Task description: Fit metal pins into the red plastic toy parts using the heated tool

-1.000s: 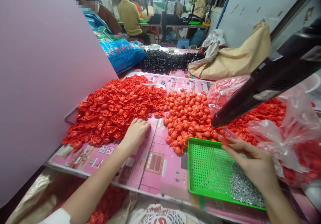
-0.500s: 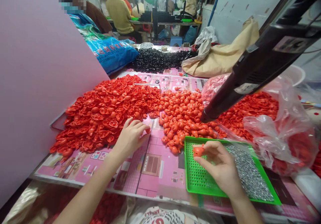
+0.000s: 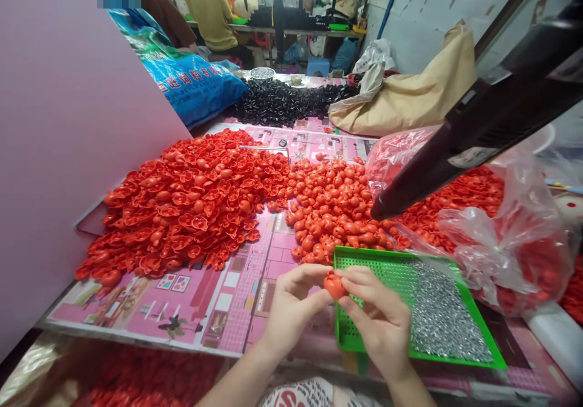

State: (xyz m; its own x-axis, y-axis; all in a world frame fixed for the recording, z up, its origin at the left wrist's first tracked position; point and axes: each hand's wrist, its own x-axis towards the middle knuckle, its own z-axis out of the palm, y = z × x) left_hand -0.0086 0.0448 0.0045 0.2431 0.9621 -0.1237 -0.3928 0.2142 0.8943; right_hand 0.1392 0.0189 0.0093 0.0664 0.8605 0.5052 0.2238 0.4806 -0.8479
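the held piece (image 3: 334,286) is orange-red; the tray (image 3: 396,273) bright green; its bits (image 3: 449,316) silvery; the tablecloth (image 3: 237,285) pink with pictures.

Free room spans the bench (image 3: 228,285) well left of the green tray (image 3: 387,270), nearside of the red shells (image 3: 191,206). Round red pieces (image 3: 328,200) block straight ahead; a slanting black pole (image 3: 460,133) bars the right, and a pale panel (image 3: 91,91) walls off the left.

Left hand (image 3: 295,307), right hand (image 3: 385,317), fingertips meeting, fingers (image 3: 362,277) bent
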